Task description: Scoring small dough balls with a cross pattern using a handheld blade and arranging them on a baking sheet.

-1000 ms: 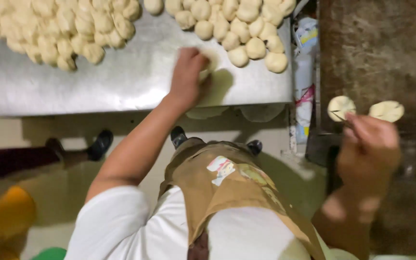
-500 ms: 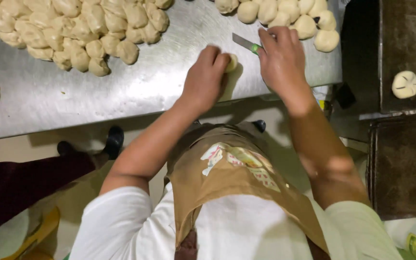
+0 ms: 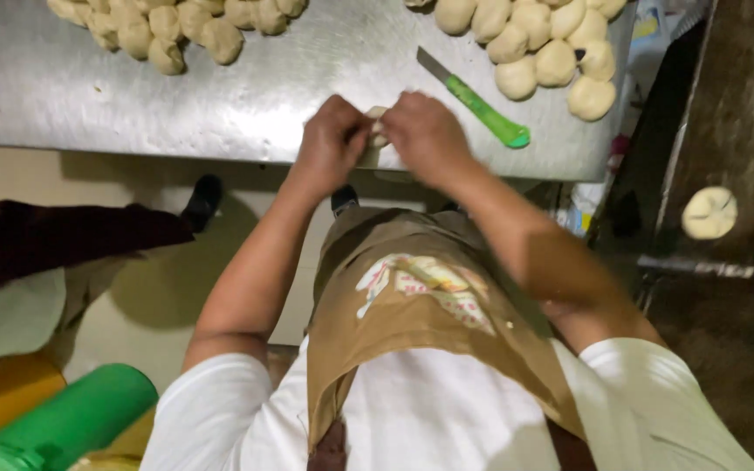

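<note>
Shiny metal table (image 3: 220, 96) is spreading out in front of both hands, and they are working at its near edge. Big piles of dough balls are sitting well past the hands, one pile (image 3: 176, 26) up and to the left, another pile (image 3: 543, 52) up and to the right. A knife (image 3: 473, 98) with a green handle is lying just right of the right hand (image 3: 425, 131), its blade pointing up and left, away from the body. The left hand (image 3: 329, 144) and right hand are pressing close together, fingers curled in. Between them they are pinching one small dough piece (image 3: 377, 131). It is touching both hands, so neither hand is nearer.
</note>
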